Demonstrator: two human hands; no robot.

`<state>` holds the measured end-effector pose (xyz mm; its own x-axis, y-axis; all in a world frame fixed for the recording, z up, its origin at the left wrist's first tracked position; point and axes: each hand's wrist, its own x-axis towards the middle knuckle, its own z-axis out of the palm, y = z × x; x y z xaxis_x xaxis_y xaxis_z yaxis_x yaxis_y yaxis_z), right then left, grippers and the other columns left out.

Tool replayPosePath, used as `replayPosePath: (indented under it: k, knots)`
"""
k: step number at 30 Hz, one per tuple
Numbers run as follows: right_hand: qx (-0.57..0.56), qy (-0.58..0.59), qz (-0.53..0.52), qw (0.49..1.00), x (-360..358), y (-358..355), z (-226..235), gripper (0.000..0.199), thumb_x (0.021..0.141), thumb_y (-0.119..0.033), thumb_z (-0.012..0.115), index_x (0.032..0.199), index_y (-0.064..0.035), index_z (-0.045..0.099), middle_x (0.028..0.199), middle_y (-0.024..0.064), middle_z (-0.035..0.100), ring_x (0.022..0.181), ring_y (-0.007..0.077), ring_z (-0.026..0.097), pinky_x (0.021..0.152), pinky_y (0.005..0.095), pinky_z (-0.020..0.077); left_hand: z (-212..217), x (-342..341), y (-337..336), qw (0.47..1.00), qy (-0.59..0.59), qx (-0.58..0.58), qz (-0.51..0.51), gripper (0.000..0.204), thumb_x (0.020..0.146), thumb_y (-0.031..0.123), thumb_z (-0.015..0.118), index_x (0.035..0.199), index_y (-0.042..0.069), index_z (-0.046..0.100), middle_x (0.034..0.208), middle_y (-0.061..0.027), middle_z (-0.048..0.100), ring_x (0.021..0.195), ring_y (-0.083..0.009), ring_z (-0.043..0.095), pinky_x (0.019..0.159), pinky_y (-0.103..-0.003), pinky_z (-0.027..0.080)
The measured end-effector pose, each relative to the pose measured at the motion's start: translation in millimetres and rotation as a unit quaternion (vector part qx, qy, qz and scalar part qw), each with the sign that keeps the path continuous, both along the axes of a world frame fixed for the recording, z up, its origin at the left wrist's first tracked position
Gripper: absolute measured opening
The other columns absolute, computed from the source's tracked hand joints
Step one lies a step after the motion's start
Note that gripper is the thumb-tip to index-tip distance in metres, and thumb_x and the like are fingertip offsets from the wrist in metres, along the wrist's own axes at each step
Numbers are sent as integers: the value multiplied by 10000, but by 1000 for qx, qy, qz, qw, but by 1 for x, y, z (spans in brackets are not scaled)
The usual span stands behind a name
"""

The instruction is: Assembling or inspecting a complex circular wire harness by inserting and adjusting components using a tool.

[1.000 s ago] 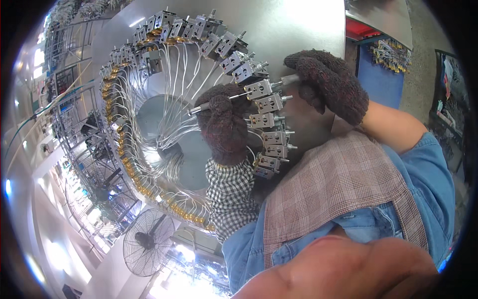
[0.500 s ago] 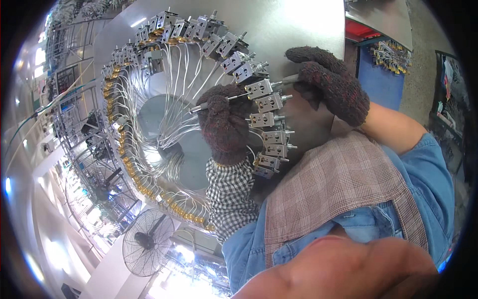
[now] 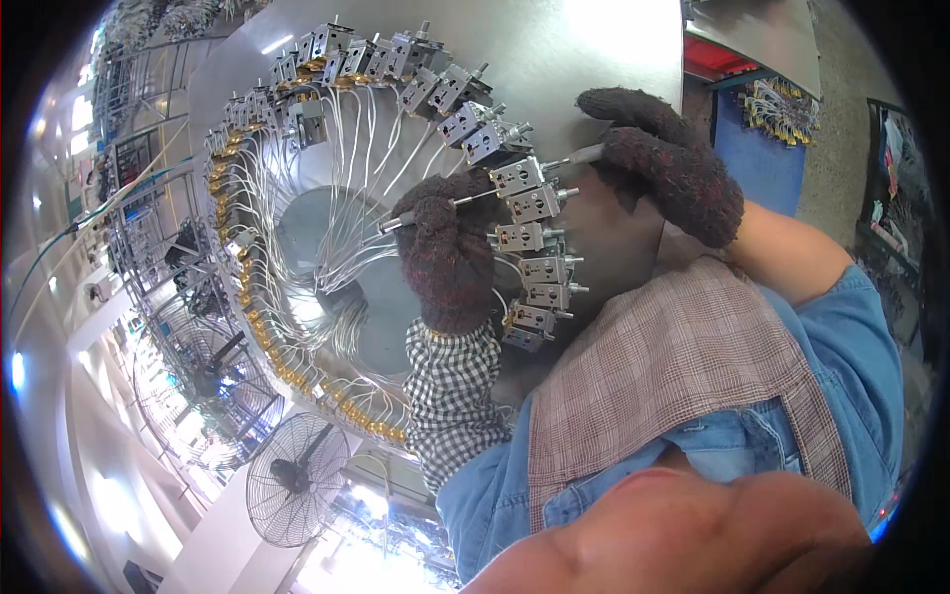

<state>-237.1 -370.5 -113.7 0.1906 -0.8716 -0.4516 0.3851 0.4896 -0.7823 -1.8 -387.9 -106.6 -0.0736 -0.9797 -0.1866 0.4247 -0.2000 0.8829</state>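
Observation:
My left hand (image 3: 445, 262), in a dark knitted glove, is closed around a thin metal rod (image 3: 473, 198) with a thicker silver end. The rod's far end reaches a small silver metal box (image 3: 517, 178) with holes in its face. From the other side, my right hand (image 3: 678, 163), gloved alike, pinches a grey tapered tool (image 3: 586, 154) lined up with the stud on that same box. Whether the tool touches the stud is too small to tell. More such boxes (image 3: 542, 269) with short studs stand in a curved row beside my left hand.
White wires (image 3: 341, 139) fan inward from a ring of boxes and brass-coloured fittings (image 3: 262, 332) on the shiny metal table (image 3: 594, 49). A pedestal fan (image 3: 295, 477) stands past the table's edge. At right, brass-ended parts (image 3: 780, 109) lie on a blue surface (image 3: 757, 168).
My right hand and the grey tool have shifted slightly right, away from the box, showing more of the thin piece between. My left hand has moved slightly down, still on the rod.

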Motion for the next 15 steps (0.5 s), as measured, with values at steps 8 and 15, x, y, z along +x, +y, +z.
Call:
replayPosePath:
  k: [8, 15]
  knots:
    - [-86, 67, 15, 994, -9, 16, 14, 422, 859, -215, 528, 1240, -50, 459, 830, 78, 570, 664, 117, 521, 565, 233, 443, -3, 3, 23, 997, 68, -40, -1, 268, 877, 182, 506, 1044, -27, 501, 995, -177, 576, 973, -295, 564, 884, -423, 465]
    - [-90, 78, 4, 993, -1, 17, 12, 380, 870, -219, 536, 1225, -95, 486, 732, 35, 532, 570, 81, 493, 524, 225, 441, -15, 4, 29, 995, 98, -13, 34, 259, 882, 162, 475, 1044, -40, 485, 982, -163, 561, 945, -264, 550, 877, -392, 456]
